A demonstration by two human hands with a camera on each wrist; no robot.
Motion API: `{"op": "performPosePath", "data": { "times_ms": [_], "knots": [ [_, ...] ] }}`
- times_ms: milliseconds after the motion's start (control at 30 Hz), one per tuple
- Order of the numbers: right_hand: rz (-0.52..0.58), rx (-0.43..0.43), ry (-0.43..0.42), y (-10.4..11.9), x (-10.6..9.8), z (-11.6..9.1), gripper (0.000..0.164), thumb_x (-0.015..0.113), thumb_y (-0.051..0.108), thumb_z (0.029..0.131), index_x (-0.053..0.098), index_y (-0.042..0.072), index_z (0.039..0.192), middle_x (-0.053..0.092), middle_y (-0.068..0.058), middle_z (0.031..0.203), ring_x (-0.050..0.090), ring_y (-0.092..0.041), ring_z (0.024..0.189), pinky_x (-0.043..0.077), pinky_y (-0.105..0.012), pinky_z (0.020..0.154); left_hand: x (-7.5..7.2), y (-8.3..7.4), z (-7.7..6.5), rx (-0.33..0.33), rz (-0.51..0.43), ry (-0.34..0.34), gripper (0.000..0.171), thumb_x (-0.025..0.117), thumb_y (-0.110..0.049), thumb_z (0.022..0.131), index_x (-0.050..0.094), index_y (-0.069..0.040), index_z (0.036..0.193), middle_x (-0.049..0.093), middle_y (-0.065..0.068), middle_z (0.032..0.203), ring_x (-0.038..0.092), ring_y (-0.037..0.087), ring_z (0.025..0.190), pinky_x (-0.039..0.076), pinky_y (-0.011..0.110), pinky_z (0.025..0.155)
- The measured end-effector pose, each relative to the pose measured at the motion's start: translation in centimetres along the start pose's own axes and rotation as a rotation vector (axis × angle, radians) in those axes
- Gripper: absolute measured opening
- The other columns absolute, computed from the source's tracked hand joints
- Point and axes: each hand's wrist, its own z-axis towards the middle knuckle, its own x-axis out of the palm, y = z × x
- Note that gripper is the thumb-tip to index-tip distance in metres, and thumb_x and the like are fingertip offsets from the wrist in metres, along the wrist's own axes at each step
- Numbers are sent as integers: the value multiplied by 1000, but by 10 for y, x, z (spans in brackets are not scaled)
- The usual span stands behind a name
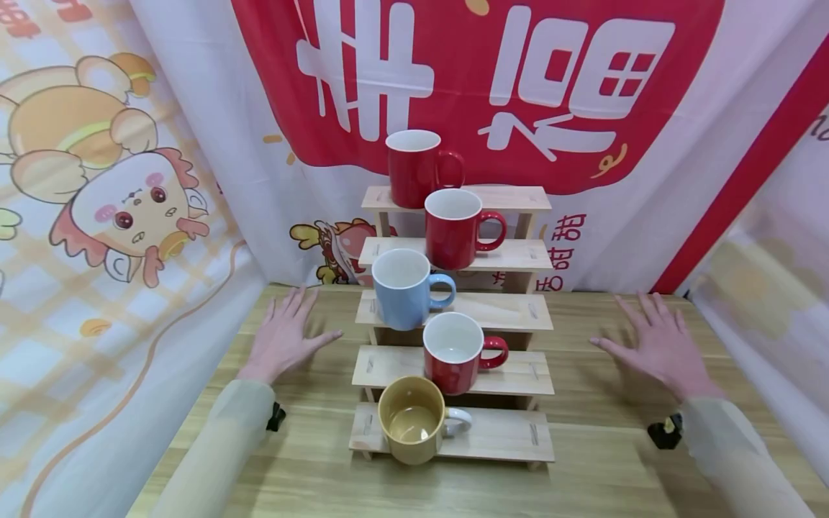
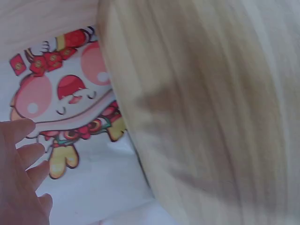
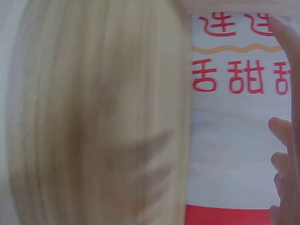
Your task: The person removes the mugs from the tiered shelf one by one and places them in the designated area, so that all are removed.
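Note:
Both hands are spread with nothing in them, one on each side of a stepped wooden rack (image 1: 499, 439). The left hand (image 1: 285, 338) is over the table left of the rack, thumb pointing toward it. On the other side the right hand (image 1: 657, 345) has its fingers fanned toward the back wall. Each step bears one mug, handle to the right: a yellow mug (image 1: 414, 446) lowest, tilted with its mouth toward me, then a red mug (image 1: 450, 370), a light blue mug (image 1: 398, 298), a second red mug (image 1: 450, 241) and a third red mug (image 1: 411, 176) on top.
A wood-grain table (image 1: 311, 482) lies under the rack. White printed cloth (image 1: 214, 144) hangs at the left, and a red and white banner (image 1: 453, 108) stands right behind the rack. More cloth (image 1: 777, 237) closes the right side. Dark wrist devices sit at both cuffs.

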Motion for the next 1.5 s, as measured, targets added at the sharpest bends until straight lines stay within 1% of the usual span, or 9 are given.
{"op": "performPosePath", "data": {
  "times_ms": [167,367,433,600,733,967,1133,1300,1500],
  "knots": [
    [65,13,-95,7,-16,4,100,64,68,89,31,2,158,14,-31,163,8,-50,149,2,-73,114,-11,-11,1,-7,-144,-41,95,48,-71,96,18,-12,163,11,13,168,7,36,153,-9,51,120],
    [201,71,-169,25,-44,8,95,68,60,91,32,5,159,18,-20,166,16,-47,149,17,-76,110,-27,-30,-3,-98,-424,-49,82,48,-67,99,24,-21,163,21,10,166,15,43,150,7,70,115],
    [247,92,-178,33,-52,8,91,68,58,92,34,6,158,21,-18,166,19,-46,148,19,-76,109,-31,-38,-5,-119,-518,-44,80,47,-68,98,28,-23,162,25,10,165,20,42,149,12,73,113],
    [333,124,-203,53,-68,9,84,67,59,93,41,10,156,32,-15,163,29,-46,145,27,-76,105,-35,-55,-12,-127,-721,-25,74,51,-63,100,38,-17,157,38,8,160,31,36,146,19,68,115],
    [370,113,-235,68,-77,8,79,70,56,92,47,13,153,40,-14,158,38,-45,140,35,-75,100,-29,-64,-22,-126,-834,12,76,62,-57,97,43,-11,154,43,9,157,35,33,145,22,60,118],
    [393,71,-287,101,-96,4,76,75,55,88,52,18,151,49,-14,152,44,-43,138,37,-71,103,-9,-78,-41,-178,-926,83,86,80,-55,83,50,-9,149,48,12,152,43,33,140,32,49,115],
    [427,-13,-337,122,-105,6,72,81,46,86,55,21,149,53,-11,149,48,-40,135,39,-68,104,4,-86,-50,-202,-974,119,80,85,-47,81,56,-4,142,55,15,145,51,35,134,39,47,111],
    [456,-109,-400,140,-115,9,71,88,38,81,60,25,145,57,-8,145,53,-36,132,42,-64,103,7,-91,-52,-282,-973,122,75,86,-44,81,61,2,134,64,21,132,60,36,123,47,45,105],
    [464,-199,-432,160,-125,16,69,90,33,80,61,26,143,60,-3,143,54,-30,132,44,-60,104,7,-95,-53,-337,-993,119,74,87,-43,80,62,1,135,65,20,131,63,34,120,49,45,102]
  ]
}}
